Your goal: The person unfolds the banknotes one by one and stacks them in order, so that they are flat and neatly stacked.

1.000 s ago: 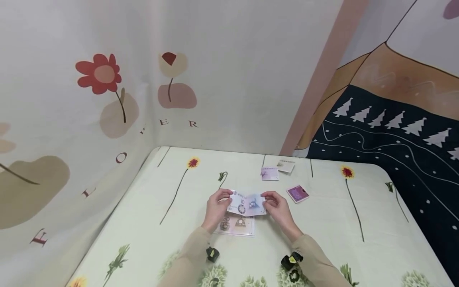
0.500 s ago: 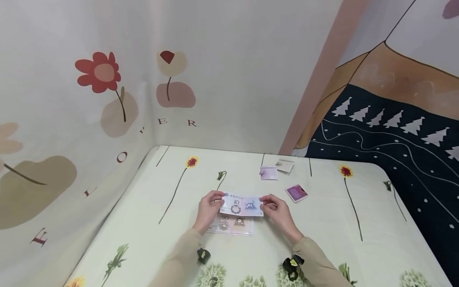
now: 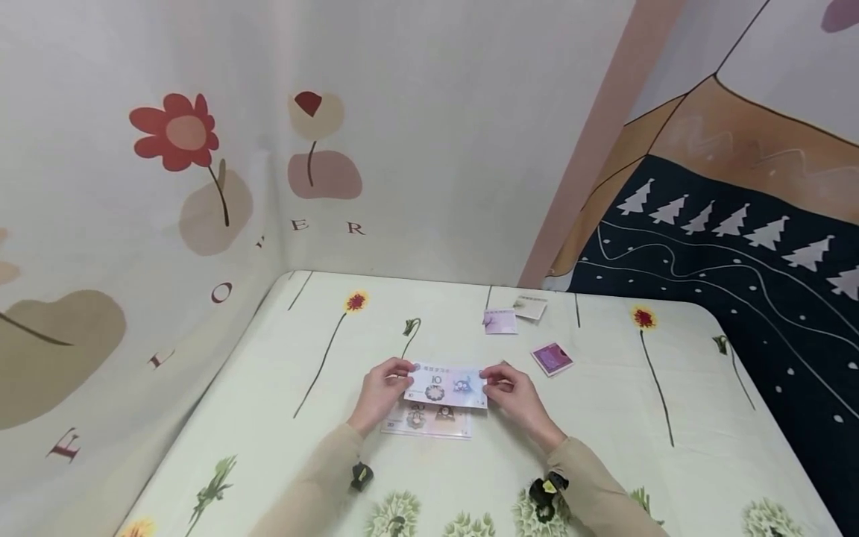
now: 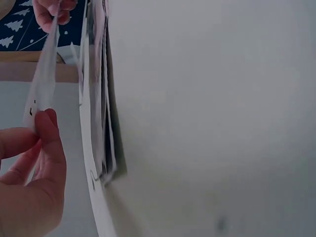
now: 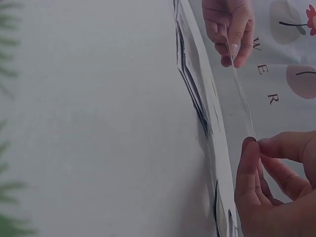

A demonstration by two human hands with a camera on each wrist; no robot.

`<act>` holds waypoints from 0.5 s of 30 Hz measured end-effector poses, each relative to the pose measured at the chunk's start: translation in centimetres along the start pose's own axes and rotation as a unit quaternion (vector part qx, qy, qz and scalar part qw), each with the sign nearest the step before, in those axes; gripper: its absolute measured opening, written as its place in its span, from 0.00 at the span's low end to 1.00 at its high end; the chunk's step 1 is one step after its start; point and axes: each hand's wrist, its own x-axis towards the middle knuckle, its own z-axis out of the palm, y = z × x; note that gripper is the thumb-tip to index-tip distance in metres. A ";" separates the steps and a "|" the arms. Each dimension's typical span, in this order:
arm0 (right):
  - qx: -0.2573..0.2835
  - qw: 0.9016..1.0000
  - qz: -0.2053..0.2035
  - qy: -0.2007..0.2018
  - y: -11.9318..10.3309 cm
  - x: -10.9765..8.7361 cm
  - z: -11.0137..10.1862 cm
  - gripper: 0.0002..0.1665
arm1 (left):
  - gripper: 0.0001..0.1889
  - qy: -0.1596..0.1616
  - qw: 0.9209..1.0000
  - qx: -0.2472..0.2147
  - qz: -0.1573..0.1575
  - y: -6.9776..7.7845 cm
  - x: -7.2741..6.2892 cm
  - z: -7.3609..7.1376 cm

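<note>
A pale blue-violet banknote (image 3: 446,385) printed with a 10 and a blue cartoon figure is stretched flat between both hands. My left hand (image 3: 378,393) pinches its left end between thumb and fingers, and my right hand (image 3: 520,400) pinches the right end. Both wrist views show the banknote (image 4: 45,74) (image 5: 241,96) edge-on, raised off the table. Under it in the head view lies a pinkish banknote pile (image 3: 429,429), partly covered by the held note. From the side, the pile (image 4: 106,113) appears as several layers with slightly lifted edges.
Beyond the right hand lies a magenta folded note or card (image 3: 552,359). Farther back are a small lilac note (image 3: 500,321) and a beige one (image 3: 532,307) with their corners close together. A flower-print cloth (image 3: 255,477) covers the table, and printed curtains (image 3: 429,134) hang behind.
The held banknote, bent at a middle crease a second ago, is now pulled nearly flat. My left hand has shifted left with it, and the right hand has followed slightly.
</note>
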 end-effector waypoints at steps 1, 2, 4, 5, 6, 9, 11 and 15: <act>0.004 1.000 0.002 -0.005 -0.1 0.1 0.0 0.10 | 0.10 -0.003 1.000 0.008 0.006 0.0 0.1 -0.2; 0.008 1.000 0.005 -0.009 -0.2 0.2 0.1 0.10 | 0.10 -0.005 1.000 0.014 0.008 0.0 0.2 -0.4; 0.020 1.000 0.012 -0.015 -0.4 0.4 0.2 0.08 | 0.09 -0.011 1.000 0.022 0.016 -0.1 0.3 -0.7; 0.023 1.000 0.013 -0.017 -0.4 0.5 0.2 0.08 | 0.09 -0.015 0.999 0.024 0.018 -0.1 0.4 -0.9; 0.024 0.999 0.015 -0.019 -0.4 0.6 0.3 0.08 | 0.09 -0.019 0.999 0.028 0.022 -0.1 0.4 -1.1; 0.009 0.999 0.009 -0.032 -0.2 0.8 0.4 0.08 | 0.09 -0.034 0.998 0.039 0.022 -0.3 0.4 -1.5; -0.016 0.999 -0.004 -0.048 0.0 0.7 0.5 0.08 | 0.09 -0.043 0.998 0.046 0.019 -0.3 0.2 -1.8; -0.061 0.995 -0.028 -0.080 0.1 0.4 0.7 0.08 | 0.09 -0.057 0.997 0.052 0.020 -0.4 -0.3 -2.3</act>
